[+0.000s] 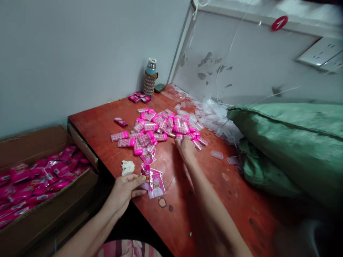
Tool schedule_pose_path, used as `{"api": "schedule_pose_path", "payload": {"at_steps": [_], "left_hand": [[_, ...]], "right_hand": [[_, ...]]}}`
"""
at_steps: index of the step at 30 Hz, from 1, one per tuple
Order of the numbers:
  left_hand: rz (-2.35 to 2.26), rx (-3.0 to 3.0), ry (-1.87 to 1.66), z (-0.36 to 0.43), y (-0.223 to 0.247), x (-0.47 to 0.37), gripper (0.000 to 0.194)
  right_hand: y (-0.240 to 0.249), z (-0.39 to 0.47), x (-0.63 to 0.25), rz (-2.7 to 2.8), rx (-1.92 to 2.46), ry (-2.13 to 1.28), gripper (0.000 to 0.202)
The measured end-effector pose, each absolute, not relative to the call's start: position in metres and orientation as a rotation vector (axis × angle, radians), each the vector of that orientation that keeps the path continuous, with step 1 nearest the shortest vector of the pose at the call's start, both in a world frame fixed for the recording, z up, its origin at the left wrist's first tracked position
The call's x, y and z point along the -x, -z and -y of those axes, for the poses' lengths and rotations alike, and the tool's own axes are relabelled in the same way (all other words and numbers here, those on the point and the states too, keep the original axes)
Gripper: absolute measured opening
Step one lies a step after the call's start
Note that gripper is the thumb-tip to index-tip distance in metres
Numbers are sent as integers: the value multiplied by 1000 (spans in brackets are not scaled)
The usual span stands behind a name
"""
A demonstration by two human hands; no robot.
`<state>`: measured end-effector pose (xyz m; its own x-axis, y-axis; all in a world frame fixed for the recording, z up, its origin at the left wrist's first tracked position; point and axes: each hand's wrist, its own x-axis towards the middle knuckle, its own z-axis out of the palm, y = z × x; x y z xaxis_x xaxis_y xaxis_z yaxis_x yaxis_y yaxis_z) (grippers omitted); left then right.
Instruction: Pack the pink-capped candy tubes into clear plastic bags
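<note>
My left hand (128,189) pinches a pink printed packet (145,175) between thumb and fingers at the table's near left edge. Just beside it, more flat pink packets (157,184) lie on the red table. My right hand (185,148) reaches to the near side of a heap of small clear bottles with pink caps (150,137), filled with pale pink balls. Its fingers are bent down against the bottles; their tips are hidden, so whether it grips one does not show. A crumpled white wad (128,167) lies above my left hand.
An open cardboard box (83,185) of filled pink packets stands at the left. Clear plastic pieces (217,155) and a large green sack (289,125) take up the right. A flask (150,80) in a knitted cover stands at the back corner.
</note>
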<state>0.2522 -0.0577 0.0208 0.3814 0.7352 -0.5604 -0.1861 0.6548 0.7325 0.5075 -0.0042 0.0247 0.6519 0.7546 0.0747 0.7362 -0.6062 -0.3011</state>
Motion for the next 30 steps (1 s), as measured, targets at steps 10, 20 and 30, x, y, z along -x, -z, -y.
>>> {"api": "schedule_pose_path", "payload": {"at_steps": [10, 20, 30], "left_hand": [[-906, -147, -886, 48, -21, -262, 5], [-863, -171, -844, 54, -26, -268, 3], [-875, 14, -963, 52, -23, -278, 5]], "right_hand": [[-19, 48, -502, 1468, 2462, -444, 33], [-26, 94, -484, 1527, 2487, -288, 48], [-21, 104, -449, 1331, 2156, -758, 33]]}}
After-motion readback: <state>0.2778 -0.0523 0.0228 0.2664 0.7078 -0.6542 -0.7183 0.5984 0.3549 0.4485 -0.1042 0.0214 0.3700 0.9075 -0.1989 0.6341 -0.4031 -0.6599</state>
